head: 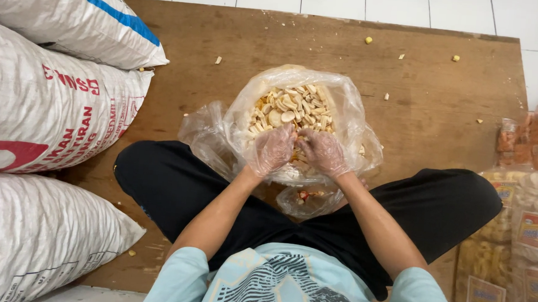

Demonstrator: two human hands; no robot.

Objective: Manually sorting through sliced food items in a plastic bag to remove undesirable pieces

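Observation:
I sit cross-legged on a wooden board (pixel 408 110). Between my knees stands a clear plastic bag (pixel 346 106), open at the top and filled with pale, cream-coloured crackers (pixel 293 106). My left hand (pixel 272 150) and my right hand (pixel 324 152) both wear thin clear plastic gloves. Both hands rest at the near rim of the bag, fingers curled down into the crackers, almost touching each other. Whether the fingers hold crackers or the bag's edge is hidden. A second, crumpled clear bag (pixel 203 128) lies under and left of the full one.
Three large white woven sacks (pixel 47 106) are stacked along the left. Sealed packs of crackers and orange snacks (pixel 530 210) stand at the right. Loose crumbs (pixel 368 40) dot the board's far side. White floor tiles run beyond the board.

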